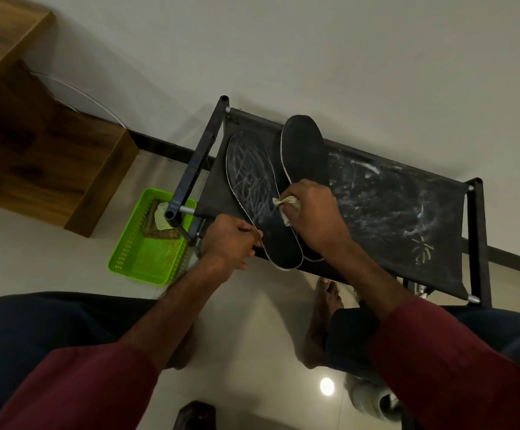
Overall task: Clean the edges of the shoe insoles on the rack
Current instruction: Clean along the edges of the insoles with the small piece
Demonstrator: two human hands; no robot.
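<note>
On the rack [392, 197], across its black fabric top, two dark insoles lie side by side, their heels overhanging the rack's near edge. The left insole [252, 187], streaked with pale scribbles, sits toward the rack's left end. The right insole [303, 150] lies just beside it, its toe reaching the rack's far rail. The left hand [227, 243] has its fingers curled, pinching the left insole's outer edge near the heel. The right hand [311, 212] has its fingers clamped on a crumpled pale cloth [285, 203], pressed where the two insoles meet. A green basket [122, 249] stands on the floor beside the rack's left end.
</note>
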